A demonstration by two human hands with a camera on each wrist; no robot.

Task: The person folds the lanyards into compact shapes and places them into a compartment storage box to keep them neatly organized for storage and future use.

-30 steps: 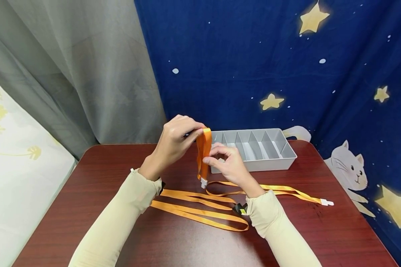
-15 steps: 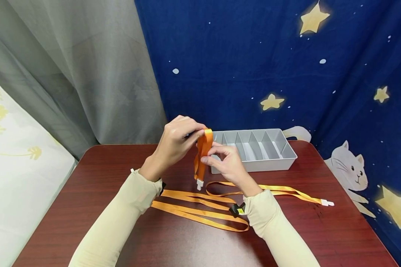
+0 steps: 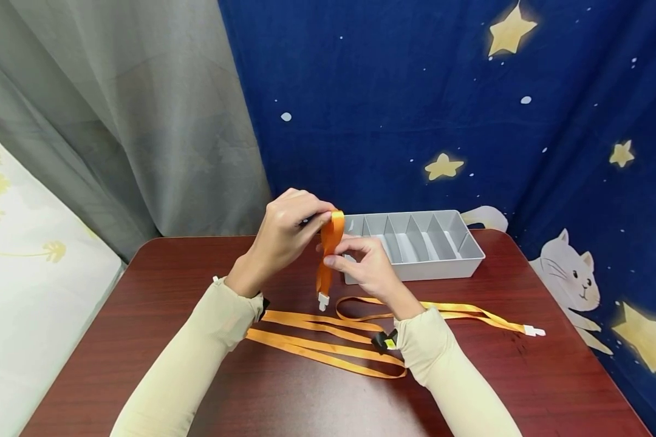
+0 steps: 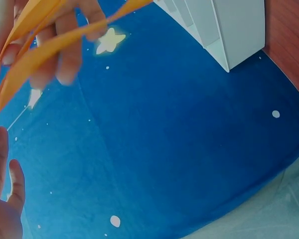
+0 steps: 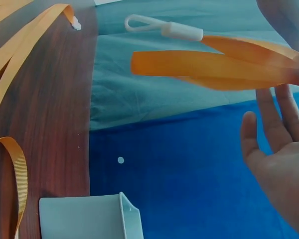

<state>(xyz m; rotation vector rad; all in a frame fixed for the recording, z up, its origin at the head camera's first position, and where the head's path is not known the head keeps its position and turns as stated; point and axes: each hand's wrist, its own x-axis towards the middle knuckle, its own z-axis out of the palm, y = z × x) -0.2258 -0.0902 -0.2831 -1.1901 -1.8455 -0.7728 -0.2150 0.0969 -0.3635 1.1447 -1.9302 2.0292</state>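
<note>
Raised over the table, a folded orange lanyard (image 3: 332, 233) hangs with its white plastic clip (image 3: 323, 301) pointing down. My left hand (image 3: 290, 220) pinches the top of the fold between thumb and fingers. Lower down, my right hand (image 3: 367, 262) pinches the same bundle from the right with thumb and forefinger. In the right wrist view the clip (image 5: 182, 31) and the flat folded strap (image 5: 189, 64) extend sideways from the fingers. Orange strap (image 4: 45, 55) crosses in front of fingers in the left wrist view.
A second orange lanyard (image 3: 454, 308) lies behind the right forearm, its white clip (image 3: 534, 331) to the right. More orange strap (image 3: 328, 358) lies looped nearer me, partly behind the wrists. A grey divided tray (image 3: 437, 271) stands at the table's (image 3: 169, 291) back edge.
My right hand has shifted slightly left and now pinches across the middle of the bundle. The dangling clip has swung a little left. My left hand stays nearly still.
</note>
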